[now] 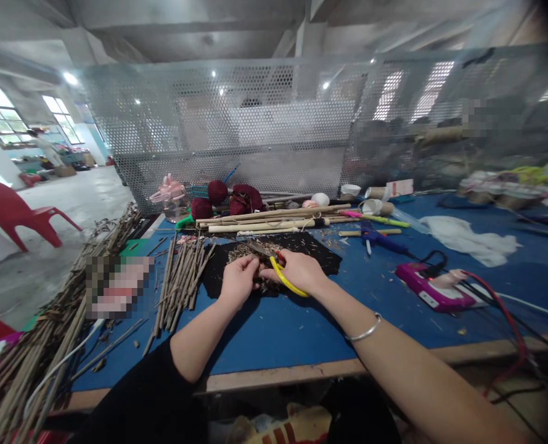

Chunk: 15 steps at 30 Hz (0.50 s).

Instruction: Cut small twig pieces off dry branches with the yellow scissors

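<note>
My right hand (pixel 299 271) is closed around a pair of yellow-handled scissors (pixel 290 281), whose dark blades (pixel 257 248) point up and to the left. Close beside it, my left hand (pixel 239 280) has its fingers pinched together; whatever is between them is too small or hidden to name. Both hands are over a black cloth (pixel 320 251) strewn with small brown cut bits (pixel 240 251). A bundle of thin dry sticks (pixel 181 280) lies on the blue tabletop (pixel 296 345), just left of the cloth.
Long dry stalks (pixel 47 333) fill the left edge. Behind the cloth lie pale rods (pixel 264 225) and dark red yarn balls (pixel 218 192). Rightward are a blue glue gun (pixel 381 239), a purple power strip (pixel 433 288) with cords and a white cloth (pixel 470 237). A perforated metal screen (pixel 227 123) stands behind.
</note>
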### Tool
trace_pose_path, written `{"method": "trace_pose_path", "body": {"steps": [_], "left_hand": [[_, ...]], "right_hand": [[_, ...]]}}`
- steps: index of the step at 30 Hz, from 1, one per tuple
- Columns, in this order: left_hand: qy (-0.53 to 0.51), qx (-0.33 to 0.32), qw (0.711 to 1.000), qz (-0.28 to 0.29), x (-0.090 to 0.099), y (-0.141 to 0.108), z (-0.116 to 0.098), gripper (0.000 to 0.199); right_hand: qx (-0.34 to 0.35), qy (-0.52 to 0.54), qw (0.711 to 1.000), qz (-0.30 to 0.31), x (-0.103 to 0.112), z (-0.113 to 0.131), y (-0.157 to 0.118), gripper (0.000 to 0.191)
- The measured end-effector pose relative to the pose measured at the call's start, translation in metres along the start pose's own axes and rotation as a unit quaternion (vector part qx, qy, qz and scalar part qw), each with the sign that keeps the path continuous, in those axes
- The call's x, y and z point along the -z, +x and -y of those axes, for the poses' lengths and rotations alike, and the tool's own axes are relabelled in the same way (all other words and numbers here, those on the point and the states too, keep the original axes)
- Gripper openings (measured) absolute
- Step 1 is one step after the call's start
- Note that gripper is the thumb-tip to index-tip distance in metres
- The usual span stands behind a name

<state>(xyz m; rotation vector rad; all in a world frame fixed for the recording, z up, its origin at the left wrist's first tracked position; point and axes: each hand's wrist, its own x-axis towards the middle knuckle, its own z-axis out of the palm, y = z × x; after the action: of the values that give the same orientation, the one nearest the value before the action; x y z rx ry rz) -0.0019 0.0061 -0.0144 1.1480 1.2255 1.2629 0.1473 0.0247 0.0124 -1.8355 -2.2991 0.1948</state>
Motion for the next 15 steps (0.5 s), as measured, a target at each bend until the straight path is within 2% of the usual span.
{"method": "trace_pose_path", "body": {"steps": [9, 15], "left_hand": [[0.007, -0.008, 1.0, 0.012, -0.002, 0.0, 0.002, 0.025], [0.031, -0.011, 0.999, 0.013, -0.001, -0.002, 0.0, 0.025]], "right_hand": [[0.07, 0.038, 0.996, -0.048, -0.01, -0.003, -0.001, 0.062], [0.041, 0.019, 0.999, -0.002, -0.009, 0.0, -0.001, 0.06]]}}
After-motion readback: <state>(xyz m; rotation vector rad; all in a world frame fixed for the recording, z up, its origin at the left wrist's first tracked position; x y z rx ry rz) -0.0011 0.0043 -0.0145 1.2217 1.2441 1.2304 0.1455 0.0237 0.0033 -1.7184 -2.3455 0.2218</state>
